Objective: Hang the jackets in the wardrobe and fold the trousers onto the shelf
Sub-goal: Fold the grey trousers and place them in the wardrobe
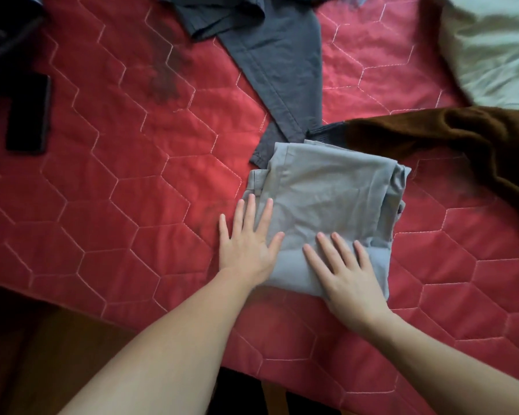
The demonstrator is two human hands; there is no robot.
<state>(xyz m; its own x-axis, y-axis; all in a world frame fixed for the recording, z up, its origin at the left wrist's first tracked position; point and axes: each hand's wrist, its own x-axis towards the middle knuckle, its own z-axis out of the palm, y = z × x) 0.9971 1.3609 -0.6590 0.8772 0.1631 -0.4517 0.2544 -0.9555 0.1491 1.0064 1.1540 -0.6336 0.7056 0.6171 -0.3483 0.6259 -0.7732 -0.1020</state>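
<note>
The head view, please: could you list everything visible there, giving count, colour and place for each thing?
quilt: one, red with pale hexagon stitching, under everything else.
folded trousers: one, light grey, on the quilt right of centre.
dark grey garment: one, spread from top centre down to the folded trousers' far left corner.
brown garment: one, dark brown, on the right, beyond the folded trousers.
pale cloth: one, off-white, top right corner.
phone: one, black, lying flat at the left edge.
left hand: one, flat with fingers spread, on the trousers' left edge and the quilt.
right hand: one, flat on the trousers' near part.
</note>
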